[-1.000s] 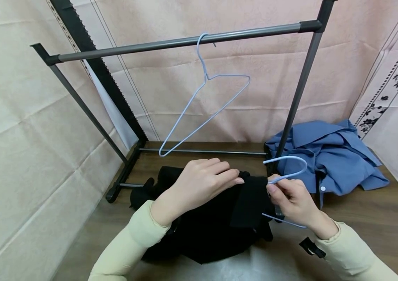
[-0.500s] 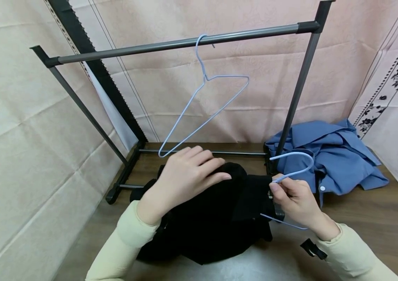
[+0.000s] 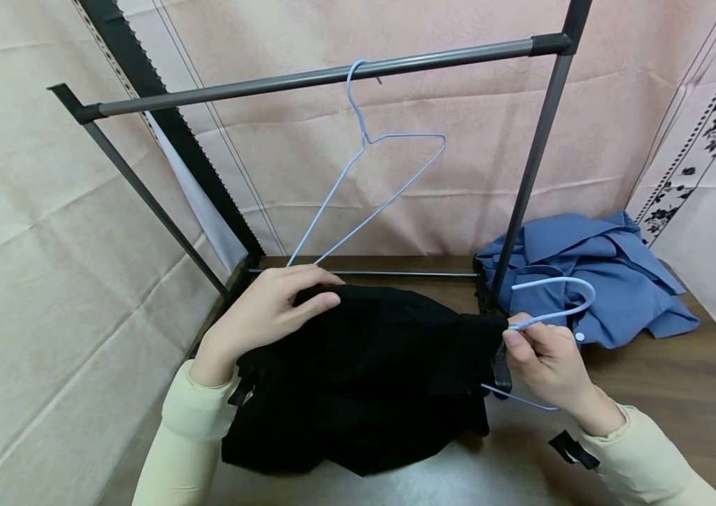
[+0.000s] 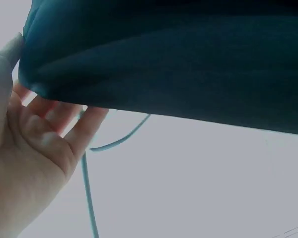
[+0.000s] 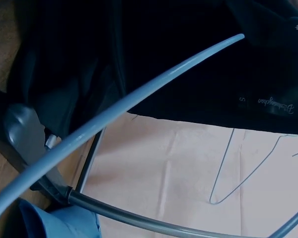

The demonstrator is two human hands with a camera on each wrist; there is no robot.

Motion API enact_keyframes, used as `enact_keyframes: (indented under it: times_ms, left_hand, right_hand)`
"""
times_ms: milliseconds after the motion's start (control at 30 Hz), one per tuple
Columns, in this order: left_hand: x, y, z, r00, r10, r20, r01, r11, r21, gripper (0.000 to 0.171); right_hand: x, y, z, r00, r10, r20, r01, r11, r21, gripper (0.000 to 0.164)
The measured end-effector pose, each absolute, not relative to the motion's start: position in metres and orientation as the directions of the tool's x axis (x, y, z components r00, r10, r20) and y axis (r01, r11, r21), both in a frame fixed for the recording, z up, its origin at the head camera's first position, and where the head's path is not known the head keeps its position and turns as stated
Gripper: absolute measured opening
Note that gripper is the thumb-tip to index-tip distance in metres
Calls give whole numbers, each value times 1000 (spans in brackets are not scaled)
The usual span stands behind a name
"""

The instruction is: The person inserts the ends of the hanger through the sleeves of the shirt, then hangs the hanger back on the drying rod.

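Observation:
A black garment (image 3: 383, 379) is spread between both hands in the head view, low in front of the rack. My left hand (image 3: 256, 316) holds its upper left edge. The left wrist view has the thumb (image 4: 12, 52) on one side of the cloth and the fingers behind it. With thumb and fingers my right hand (image 3: 550, 365) pinches a light blue hanger (image 3: 588, 295) just below its hook, right at the garment's right edge. Most of this hanger is hidden by cloth; one lower bit shows beneath the right hand. The right wrist view shows printed lettering (image 5: 275, 105) inside the garment.
A dark metal clothes rack (image 3: 269, 84) stands ahead, with another light blue hanger (image 3: 364, 147) hooked on its rail. A crumpled blue garment with a button (image 3: 585, 274) lies on the wooden surface (image 3: 655, 393) behind the right post. Pale cloth walls surround the area.
My left hand has moved left and down to the garment's far left edge, and the cloth is now stretched wider. My right hand has shifted slightly right with the hanger.

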State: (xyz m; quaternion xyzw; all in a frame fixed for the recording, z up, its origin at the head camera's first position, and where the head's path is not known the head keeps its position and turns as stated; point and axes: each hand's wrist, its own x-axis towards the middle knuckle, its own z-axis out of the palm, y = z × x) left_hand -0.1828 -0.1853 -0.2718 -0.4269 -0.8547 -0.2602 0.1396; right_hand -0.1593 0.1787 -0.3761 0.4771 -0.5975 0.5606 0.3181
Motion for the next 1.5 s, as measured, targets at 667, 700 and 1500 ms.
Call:
enact_keyframes:
  times_ms: [667,700,1500]
  left_hand:
    - [-179,-142,-281,-310,778,547,873,460,-161,38]
    - [-178,-139,-281,-303,784,542,871,458,-176,38]
    - [-169,-94,-293,-368,788,493,892,449,-50,38]
  right_hand:
    - [-162,175,-377,-373,-282,884,-925,38,-378,35]
    - [-162,174,-378,-372,-285,883,-925,35,-379,34]
    - [-167,153,-371,-308,-363,879,-951,117,-285,32]
